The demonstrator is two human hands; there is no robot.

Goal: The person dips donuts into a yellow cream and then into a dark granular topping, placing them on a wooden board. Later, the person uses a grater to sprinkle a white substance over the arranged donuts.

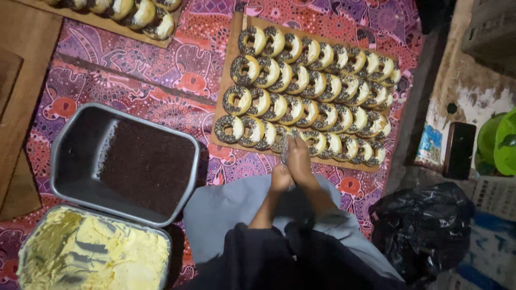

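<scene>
A wooden board point(232, 64) holds several rows of ring doughnuts point(317, 86), each half coated with dark sprinkles and overlapping the one beside it. My two hands meet at the board's near edge. My left hand point(280, 180) is a closed fist around a thin metal utensil point(284, 151) whose tip points at the front row. My right hand point(300, 161) lies just beside it, its fingers over a doughnut point(294, 134) in the front row. How firmly it grips that doughnut is hard to see in the dim light.
A metal tray of dark sprinkles point(145, 166) sits at my left, with a tray of yellow cream point(97, 252) nearer me. A second board of doughnuts point(142, 16) lies at the top left. A black plastic bag point(424, 225) and green tubs point(500, 142) stand at the right.
</scene>
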